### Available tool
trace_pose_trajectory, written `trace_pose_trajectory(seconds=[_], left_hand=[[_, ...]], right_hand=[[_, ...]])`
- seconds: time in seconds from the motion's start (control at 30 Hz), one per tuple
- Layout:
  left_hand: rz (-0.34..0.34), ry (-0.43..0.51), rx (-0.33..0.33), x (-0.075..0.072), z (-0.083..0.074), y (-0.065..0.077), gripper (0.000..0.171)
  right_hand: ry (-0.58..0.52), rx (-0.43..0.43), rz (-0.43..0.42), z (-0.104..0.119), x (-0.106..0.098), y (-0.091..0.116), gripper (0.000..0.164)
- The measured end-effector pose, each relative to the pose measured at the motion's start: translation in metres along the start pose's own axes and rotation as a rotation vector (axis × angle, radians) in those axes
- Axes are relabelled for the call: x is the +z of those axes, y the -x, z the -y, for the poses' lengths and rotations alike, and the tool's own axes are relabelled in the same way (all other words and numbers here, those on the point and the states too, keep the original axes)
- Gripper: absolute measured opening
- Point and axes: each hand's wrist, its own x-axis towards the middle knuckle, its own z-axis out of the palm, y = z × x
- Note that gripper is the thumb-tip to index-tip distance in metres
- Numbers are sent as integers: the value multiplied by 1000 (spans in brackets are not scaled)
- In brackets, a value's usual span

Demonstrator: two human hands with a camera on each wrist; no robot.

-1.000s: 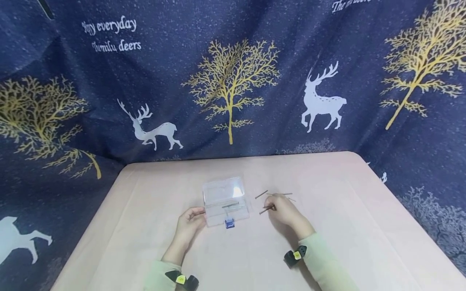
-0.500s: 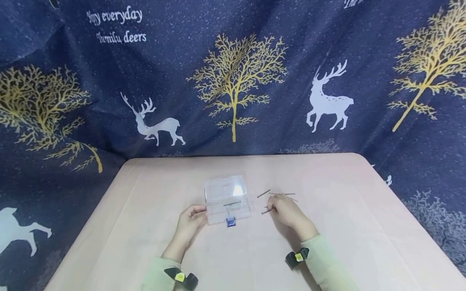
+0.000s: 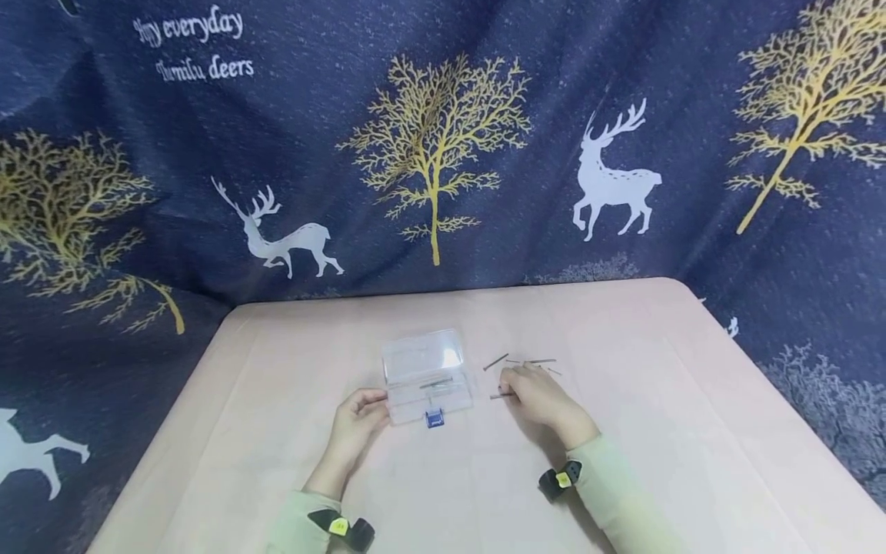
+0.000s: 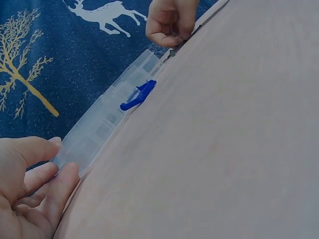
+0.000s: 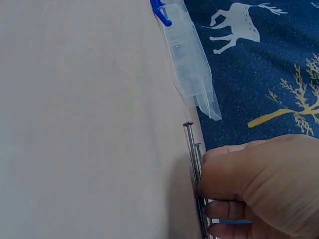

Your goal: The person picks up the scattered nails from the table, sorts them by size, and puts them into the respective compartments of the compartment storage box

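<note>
A clear plastic box (image 3: 408, 412) with its lid (image 3: 415, 358) raised stands mid-table, a blue latch (image 3: 434, 418) at its front. Several nails (image 3: 436, 382) lie inside. My left hand (image 3: 360, 423) grips the box's left end, thumb and fingers at its corner in the left wrist view. Right of the box, my right hand (image 3: 543, 398) is low over the table, its curled fingers pinching a long flat-headed nail (image 5: 192, 144). A second, thinner nail (image 5: 198, 149) lies alongside it. The nails' far ends are partly hidden by the fingers.
Beyond the right hand lie several loose nails, one slanted nail (image 3: 495, 362) toward the box and another nail (image 3: 541, 361) farther right. A pale cloth covers the table (image 3: 443, 492). Behind its back edge hangs a dark blue curtain (image 3: 311, 154) with deer and trees.
The nail at my right fingertips has turned from slanting to nearly level in the head view. My left hand stays on the box. The head view shifts slightly.
</note>
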Motion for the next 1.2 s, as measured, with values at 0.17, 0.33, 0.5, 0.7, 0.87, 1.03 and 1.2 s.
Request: trace_pose_trajectory(seconds=[0.17,0.33,0.5,0.7,0.87,1.03,1.2], left_hand=[[-1,5,-11,-2,0,-1,29],[7,8,-14,-1,-2,-1,31],[12,12,-22,-1,-5,2,31],[13,-16,-17,0,-5,3,31],[10,-16,-19,0,-4,3,31],[17,-27,-19,1,-6,4,31],[13,-24,-23,1,-6,3,31]], right_hand=[[17,-12,14,1,-3,-6,22],[19,-6,8,1,-4,-7,20],[25,1,6,4,-3,-5,15],[-32,132,58,9,-4,-4,11],[-63,177,59,12,-4,-3,11],[-121,204,37,13,-5,-4,11],[-193,236,-7,13,-6,-6,11]])
